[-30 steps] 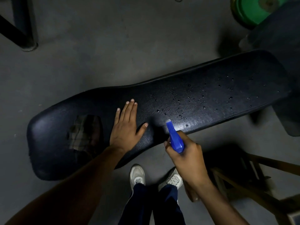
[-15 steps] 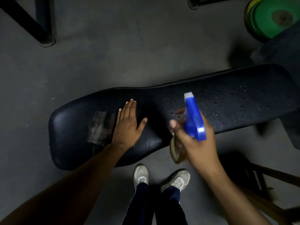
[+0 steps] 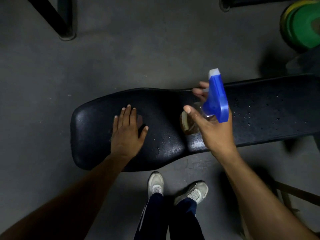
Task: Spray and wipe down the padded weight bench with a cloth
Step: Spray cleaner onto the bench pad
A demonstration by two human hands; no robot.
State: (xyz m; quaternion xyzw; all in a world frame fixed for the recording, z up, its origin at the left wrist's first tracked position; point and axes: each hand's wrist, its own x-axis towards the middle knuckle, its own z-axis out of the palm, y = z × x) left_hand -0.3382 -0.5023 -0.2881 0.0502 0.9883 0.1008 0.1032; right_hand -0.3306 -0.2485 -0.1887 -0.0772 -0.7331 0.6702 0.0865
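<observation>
At the bottom centre of the frame stand the person's white sneakers, toes pointing at the black padded weight bench, which runs across the middle from the centre left to the right edge. The left hand lies flat on the wide end of the pad, fingers straight and together, gripping nothing; a dim patch by its fingertips may be the cloth, but the frame is too dark to say. Right of centre, the right hand grasps a spray bottle with a blue trigger head, fingers wrapped round its clear neck and the white nozzle pointing toward the top of the frame, held over the pad's narrowing waist.

Droplets bead the pad on the right — so that stretch looks sprayed, though not yet wiped. Only a few specks show on the wide end near the left hand. By my reading the spraying is partly done, and all of the wiping remains.

Beyond the bench, a black frame leg stands at upper left, and green and yellow weight plates lean at upper right.
</observation>
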